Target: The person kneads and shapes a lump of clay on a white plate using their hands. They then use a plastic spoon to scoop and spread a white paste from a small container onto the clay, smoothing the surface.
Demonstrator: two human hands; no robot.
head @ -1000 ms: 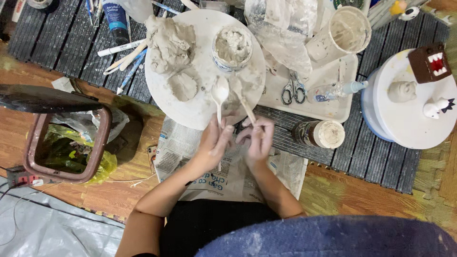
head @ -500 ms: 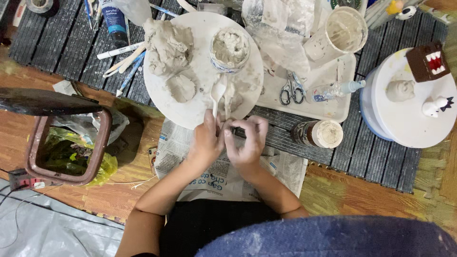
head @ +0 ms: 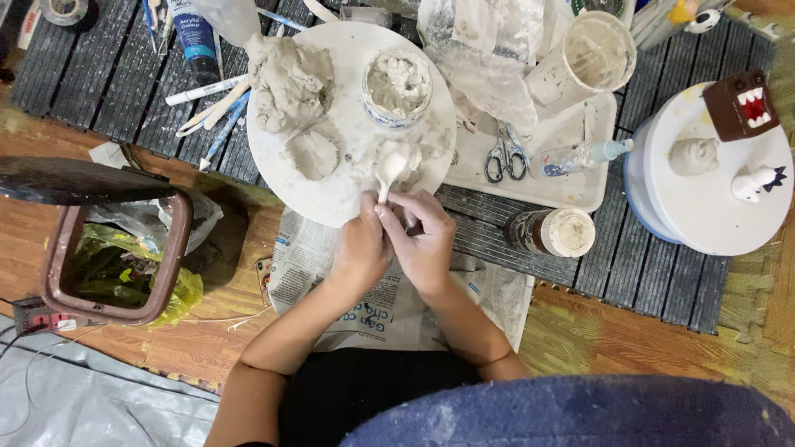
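Both hands, left hand (head: 362, 246) and right hand (head: 424, 240), grip a white spoon (head: 387, 170) at the round board's (head: 331, 194) near edge.

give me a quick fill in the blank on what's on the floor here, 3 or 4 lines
1. Both hands hold a clay-coated ____.
2. The clay lumps lie on a round ____ board.
3. The scissors lie on a white ____.
4. Left of the newspaper stands a brown ____ lined with a bag.

Missing words: spoon; white; tray; bin
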